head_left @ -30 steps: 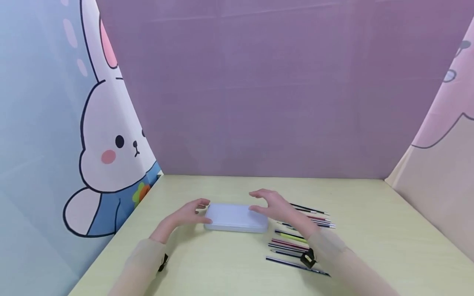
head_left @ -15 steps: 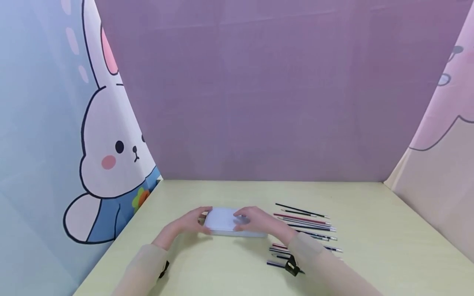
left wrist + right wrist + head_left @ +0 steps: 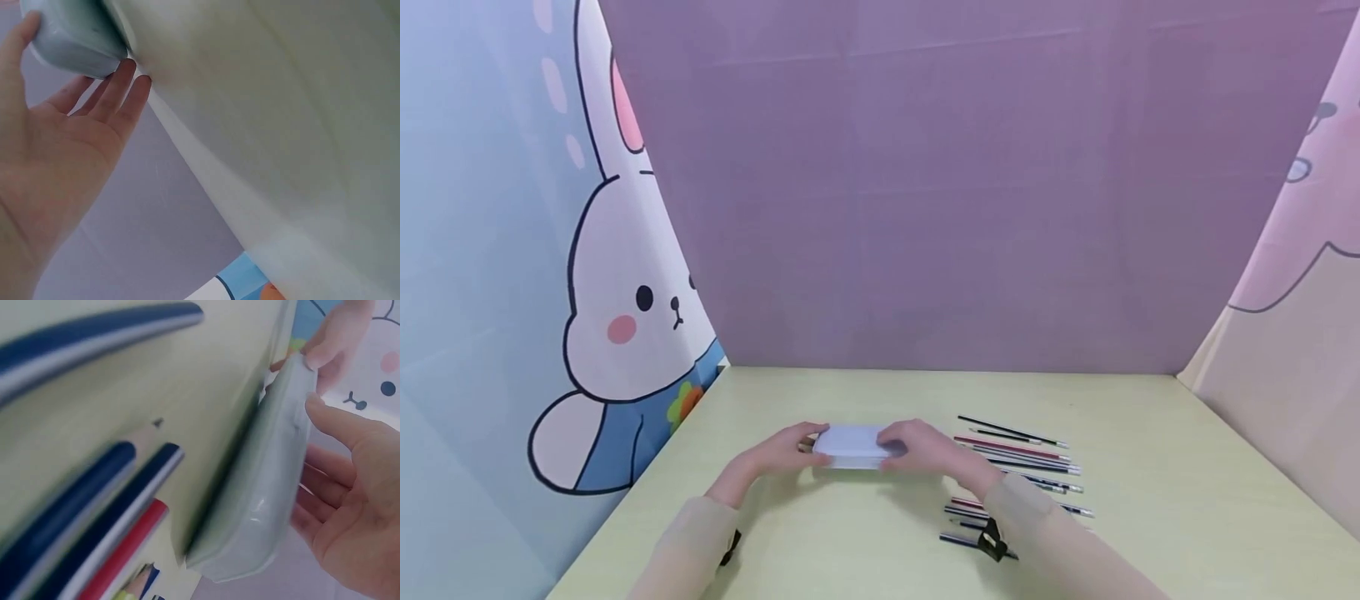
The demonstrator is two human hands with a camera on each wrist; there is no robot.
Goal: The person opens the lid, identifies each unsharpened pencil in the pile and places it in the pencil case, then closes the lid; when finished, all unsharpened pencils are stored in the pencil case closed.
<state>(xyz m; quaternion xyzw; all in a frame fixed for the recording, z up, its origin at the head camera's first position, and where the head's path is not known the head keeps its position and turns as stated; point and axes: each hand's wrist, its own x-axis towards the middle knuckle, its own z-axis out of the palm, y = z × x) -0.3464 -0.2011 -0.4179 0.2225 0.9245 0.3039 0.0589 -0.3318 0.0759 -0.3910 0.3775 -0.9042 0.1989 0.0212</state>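
Note:
A flat white pencil case (image 3: 850,442) with rounded corners lies near the middle of the table. At its left end my left hand (image 3: 781,450) grips it, thumb on the near edge and fingers at the far side. My right hand (image 3: 921,448) holds it toward the right, covering much of that end. In the right wrist view, my right thumb touches the upper edge of the case (image 3: 262,481), while the other fingers sit behind it. The left wrist view shows one rounded corner of the case (image 3: 75,40) between thumb and fingers. Whether its base touches the table cannot be told.
Several pencils (image 3: 1015,454) lie in a loose row to the right of the case, some hidden under my right forearm. A red pencil (image 3: 125,550) is close to the right wrist camera. A purple cloth (image 3: 910,208) hangs behind the pale table (image 3: 850,550).
My right hand has moved left and down from above the case's right end and now grips it. My left hand has closed on the left end. More pencils show behind the right arm.

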